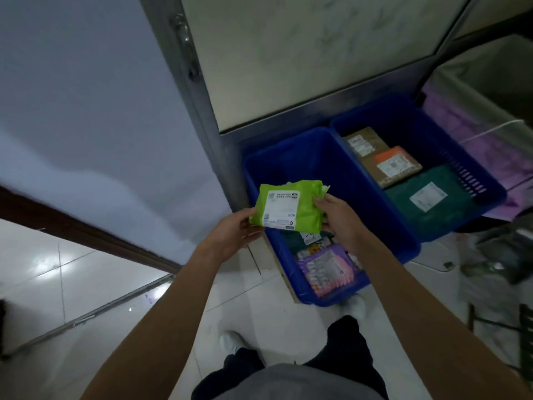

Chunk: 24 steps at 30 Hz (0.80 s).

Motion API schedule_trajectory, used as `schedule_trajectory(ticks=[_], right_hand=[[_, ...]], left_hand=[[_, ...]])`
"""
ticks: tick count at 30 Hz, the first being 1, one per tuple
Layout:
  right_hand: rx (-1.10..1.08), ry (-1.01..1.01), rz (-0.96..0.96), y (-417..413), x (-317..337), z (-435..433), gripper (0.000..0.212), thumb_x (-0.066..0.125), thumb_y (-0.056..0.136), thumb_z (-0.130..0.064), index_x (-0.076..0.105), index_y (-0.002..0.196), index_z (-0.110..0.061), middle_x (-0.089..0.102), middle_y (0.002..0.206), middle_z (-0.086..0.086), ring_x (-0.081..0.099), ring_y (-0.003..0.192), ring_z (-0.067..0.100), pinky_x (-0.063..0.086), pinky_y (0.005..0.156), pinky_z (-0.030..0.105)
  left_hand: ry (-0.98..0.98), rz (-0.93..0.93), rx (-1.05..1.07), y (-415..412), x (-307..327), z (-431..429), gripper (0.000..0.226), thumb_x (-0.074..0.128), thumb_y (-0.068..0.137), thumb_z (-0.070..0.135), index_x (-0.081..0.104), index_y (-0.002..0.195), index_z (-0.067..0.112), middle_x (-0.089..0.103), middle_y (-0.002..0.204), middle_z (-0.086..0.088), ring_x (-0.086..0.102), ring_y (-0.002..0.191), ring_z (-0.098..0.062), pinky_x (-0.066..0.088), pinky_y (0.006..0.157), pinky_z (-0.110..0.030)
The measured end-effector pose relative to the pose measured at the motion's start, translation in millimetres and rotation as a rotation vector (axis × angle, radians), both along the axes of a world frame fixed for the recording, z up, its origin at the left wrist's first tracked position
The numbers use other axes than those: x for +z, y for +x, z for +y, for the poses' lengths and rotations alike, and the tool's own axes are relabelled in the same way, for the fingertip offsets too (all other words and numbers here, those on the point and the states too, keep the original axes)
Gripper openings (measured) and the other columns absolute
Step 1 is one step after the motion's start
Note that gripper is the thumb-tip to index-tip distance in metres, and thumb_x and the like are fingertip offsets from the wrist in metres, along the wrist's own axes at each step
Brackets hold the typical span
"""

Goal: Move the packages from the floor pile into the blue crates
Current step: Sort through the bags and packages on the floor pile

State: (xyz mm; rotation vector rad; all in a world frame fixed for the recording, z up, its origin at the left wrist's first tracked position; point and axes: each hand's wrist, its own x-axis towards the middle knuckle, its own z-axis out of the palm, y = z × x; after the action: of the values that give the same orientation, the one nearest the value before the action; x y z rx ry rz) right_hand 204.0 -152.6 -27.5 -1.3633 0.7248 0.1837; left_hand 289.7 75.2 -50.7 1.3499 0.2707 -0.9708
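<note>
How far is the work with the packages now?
Done: parcels already lie in both blue crates, a purple one in the near crate, a dark green one in the far crate. In hand: both hands, left and right, hold a green package above the near crate. The floor pile is out of view.

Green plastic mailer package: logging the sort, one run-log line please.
item: green plastic mailer package | held: both hands | over: near blue plastic crate | released: no

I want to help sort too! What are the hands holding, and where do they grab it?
A green package: left hand at its left edge, right hand at its right edge.
</note>
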Motion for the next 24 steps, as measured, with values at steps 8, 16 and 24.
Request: schedule_trajectory(ticks=[8, 16, 24], right_hand=[[0.150, -0.001, 0.018, -28.5, -11.6, -120.5, 0.024, 0.049, 0.106, -0.022, 0.062, 0.126, -0.021, 0.070, 0.116, -0.002, 0.068, 0.100, 0.015, 0.055, 0.071, 0.027], [0.350, -0.070, 0.097, -24.9, -32.2, -200.3, 0.020, 0.050, 0.104, -0.020, 0.061, 0.121, -0.017, 0.068, 0.114, 0.003, 0.066, 0.093, 0.011, 0.056, 0.075, 0.028], [0.509, -0.228, 0.227, -10.0, -86.1, -207.7, 0.022, 0.046, 0.100, -0.008, 0.063, 0.114, -0.006, 0.068, 0.105, 0.009, 0.065, 0.096, 0.024, 0.055, 0.080, 0.038]], left_hand=[[0.049, 0.026, 0.169, -41.2, -5.2, -130.5, 0.027, 0.060, 0.094, 0.015, 0.060, 0.120, 0.006, 0.070, 0.107, -0.010, 0.069, 0.089, -0.018, 0.058, 0.077, -0.028], [0.222, 0.027, 0.285, -74.5, -20.4, -201.3, 0.027, 0.068, 0.092, 0.013, 0.059, 0.115, 0.003, 0.072, 0.109, -0.016, 0.072, 0.093, -0.026, 0.060, 0.079, -0.034], [0.575, -0.073, 0.128, -78.0, -60.6, -226.9, 0.009, 0.065, 0.093, 0.009, 0.061, 0.089, 0.002, 0.064, 0.080, -0.007, 0.060, 0.066, -0.014, 0.048, 0.045, -0.016]])
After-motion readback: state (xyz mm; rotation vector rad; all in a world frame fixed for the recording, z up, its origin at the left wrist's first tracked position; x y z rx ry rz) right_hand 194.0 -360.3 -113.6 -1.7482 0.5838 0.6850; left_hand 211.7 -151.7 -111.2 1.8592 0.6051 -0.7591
